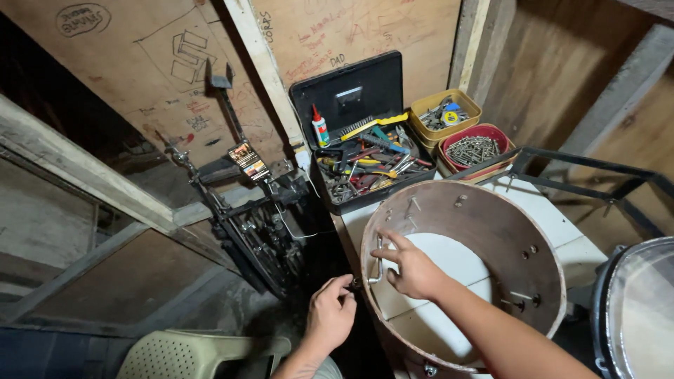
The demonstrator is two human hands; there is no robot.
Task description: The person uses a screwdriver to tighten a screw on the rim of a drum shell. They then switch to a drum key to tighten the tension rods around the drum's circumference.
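- Fastening hardware through the wall of the bare wooden drum shell [491,231] looks like the step in hand; the shell stands open-ended on the white worktop [562,228], near and right of centre.
- Left hand [330,316] is outside the shell wall, fingertips pinched on a small fitting there, too small to identify.
- Right hand [414,270] reaches inside the shell, fingers closed round a bent metal key [377,263] opposite that fitting.
- Turning the key would call for the outer hand to stop the fitting from spinning.
- Farther off, an open black toolbox [365,140] holds mixed hand tools.
- Right of it, 1 yellow tub [444,112] holds odd parts, and 1 red tub [476,149] holds screws.
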